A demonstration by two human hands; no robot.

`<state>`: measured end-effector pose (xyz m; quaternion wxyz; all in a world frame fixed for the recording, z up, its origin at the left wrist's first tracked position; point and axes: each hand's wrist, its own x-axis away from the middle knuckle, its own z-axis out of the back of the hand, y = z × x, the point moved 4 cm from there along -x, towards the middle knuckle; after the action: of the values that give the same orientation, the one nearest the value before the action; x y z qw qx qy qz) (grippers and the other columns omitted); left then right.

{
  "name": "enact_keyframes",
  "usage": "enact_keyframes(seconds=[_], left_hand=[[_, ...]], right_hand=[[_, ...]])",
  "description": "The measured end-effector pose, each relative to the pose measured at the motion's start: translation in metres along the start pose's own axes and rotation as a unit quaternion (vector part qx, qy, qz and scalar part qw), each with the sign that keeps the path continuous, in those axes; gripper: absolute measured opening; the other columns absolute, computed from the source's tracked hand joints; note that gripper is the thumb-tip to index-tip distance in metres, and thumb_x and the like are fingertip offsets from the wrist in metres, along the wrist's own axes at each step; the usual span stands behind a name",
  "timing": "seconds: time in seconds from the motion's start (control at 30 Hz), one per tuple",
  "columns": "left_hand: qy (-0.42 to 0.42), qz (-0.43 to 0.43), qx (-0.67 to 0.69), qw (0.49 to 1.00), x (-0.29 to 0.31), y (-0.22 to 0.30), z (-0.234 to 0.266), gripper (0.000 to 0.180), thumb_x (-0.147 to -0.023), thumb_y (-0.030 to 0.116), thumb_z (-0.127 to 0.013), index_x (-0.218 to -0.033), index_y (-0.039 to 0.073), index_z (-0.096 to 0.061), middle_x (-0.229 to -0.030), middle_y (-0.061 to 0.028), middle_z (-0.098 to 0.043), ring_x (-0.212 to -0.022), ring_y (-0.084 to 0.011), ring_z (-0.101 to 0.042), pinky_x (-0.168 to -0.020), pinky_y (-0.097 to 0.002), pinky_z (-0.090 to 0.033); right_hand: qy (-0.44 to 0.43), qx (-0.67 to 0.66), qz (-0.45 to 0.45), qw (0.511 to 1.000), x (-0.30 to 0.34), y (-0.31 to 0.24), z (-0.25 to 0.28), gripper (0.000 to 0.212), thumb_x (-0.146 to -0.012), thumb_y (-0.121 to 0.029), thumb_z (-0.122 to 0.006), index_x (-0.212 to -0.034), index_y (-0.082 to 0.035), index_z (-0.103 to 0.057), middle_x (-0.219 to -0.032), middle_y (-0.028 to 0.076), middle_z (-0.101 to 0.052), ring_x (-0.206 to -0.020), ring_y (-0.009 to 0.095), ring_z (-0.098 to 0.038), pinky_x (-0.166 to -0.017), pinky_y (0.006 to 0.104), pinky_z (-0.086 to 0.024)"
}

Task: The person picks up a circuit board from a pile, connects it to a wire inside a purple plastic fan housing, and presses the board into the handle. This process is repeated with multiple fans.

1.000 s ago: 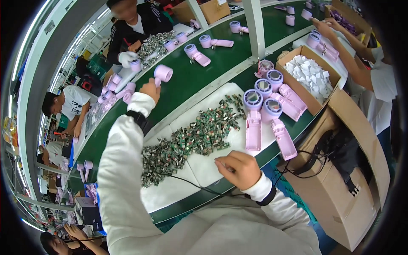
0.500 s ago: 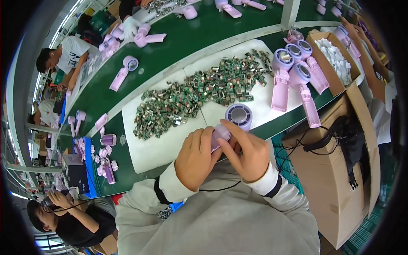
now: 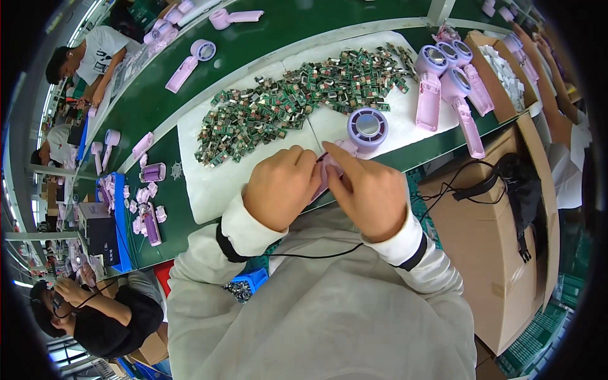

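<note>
A lilac handheld fan lies with its round grille up at the near edge of a white foam sheet. Its handle runs toward me, between my hands. My left hand, fingers curled, grips the handle from the left. From the right, my right hand pinches the same handle with thumb and index finger. Something small and dark shows at the fingertips, too hidden to name. Beyond my hands, a heap of small green circuit boards spreads over the foam.
More lilac fans with open handles lie at the right, beside a cardboard box of white pieces. A large carton stands below. At left are lilac parts and a blue-edged bin. Co-workers sit at the left.
The whole scene sits higher in the picture, as the view has tilted. My hands stay on the fan handle, and my right fingers now cover more of it.
</note>
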<state>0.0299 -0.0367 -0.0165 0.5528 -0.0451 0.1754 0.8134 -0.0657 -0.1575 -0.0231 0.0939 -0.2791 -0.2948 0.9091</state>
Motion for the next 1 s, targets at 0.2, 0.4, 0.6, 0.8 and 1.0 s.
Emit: enact_keyframes(seconds=[0.2, 0.4, 0.6, 0.8, 1.0], left_hand=[[-0.024, -0.11, -0.193, 0.975, -0.008, 0.01, -0.009, 0.016, -0.084, 0.019, -0.068, -0.087, 0.004, -0.062, -0.079, -0.0078, -0.06, -0.063, -0.0203, -0.065, -0.053, -0.0325, -0.052], [-0.09, -0.102, -0.11, 0.985, -0.019, 0.002, 0.008, 0.015, -0.093, 0.018, -0.064, -0.09, 0.004, -0.059, -0.081, -0.0113, -0.06, -0.068, -0.0293, -0.067, -0.059, -0.0418, -0.054], [-0.11, -0.096, 0.057, 0.988, -0.021, -0.006, 0.014, 0.014, -0.095, 0.019, -0.064, -0.096, 0.004, -0.062, -0.085, -0.0136, -0.065, -0.073, -0.0327, -0.069, -0.062, -0.0429, -0.054], [-0.133, -0.031, 0.201, 0.97, -0.038, -0.03, 0.04, 0.013, -0.095, 0.017, -0.065, -0.1, 0.006, -0.066, -0.091, -0.0132, -0.067, -0.074, -0.0366, -0.067, -0.065, -0.0455, -0.053], [-0.022, -0.025, 0.019, 0.999, -0.042, -0.078, 0.044, 0.019, -0.089, 0.013, -0.072, -0.106, 0.008, -0.069, -0.099, -0.0108, -0.066, -0.092, -0.0345, -0.066, -0.076, -0.044, -0.054]], right_hand=[[-0.044, 0.069, 0.002, 0.997, -0.008, -0.002, -0.003, 0.03, -0.085, -0.014, -0.071, -0.115, -0.01, -0.073, -0.071, 0.011, -0.07, -0.06, 0.031, -0.067, -0.056, 0.0413, -0.053], [-0.089, 0.051, 0.047, 0.994, -0.011, 0.007, 0.005, 0.023, -0.085, -0.015, -0.073, -0.107, -0.009, -0.075, -0.07, 0.011, -0.069, -0.061, 0.031, -0.068, -0.056, 0.0411, -0.053], [-0.093, -0.052, 0.039, 0.994, -0.015, 0.016, 0.01, 0.017, -0.085, -0.015, -0.075, -0.1, -0.008, -0.076, -0.066, 0.011, -0.066, -0.056, 0.029, -0.065, -0.055, 0.0397, -0.051], [-0.09, -0.082, 0.04, 0.992, -0.01, 0.022, 0.01, 0.015, -0.084, -0.016, -0.078, -0.096, -0.008, -0.076, -0.059, 0.009, -0.06, -0.05, 0.023, -0.059, -0.051, 0.0353, -0.046], [-0.062, -0.086, -0.007, 0.994, -0.01, 0.02, 0.008, 0.014, -0.083, -0.016, -0.08, -0.095, -0.008, -0.076, -0.056, 0.008, -0.058, -0.049, 0.02, -0.058, -0.049, 0.034, -0.045]])
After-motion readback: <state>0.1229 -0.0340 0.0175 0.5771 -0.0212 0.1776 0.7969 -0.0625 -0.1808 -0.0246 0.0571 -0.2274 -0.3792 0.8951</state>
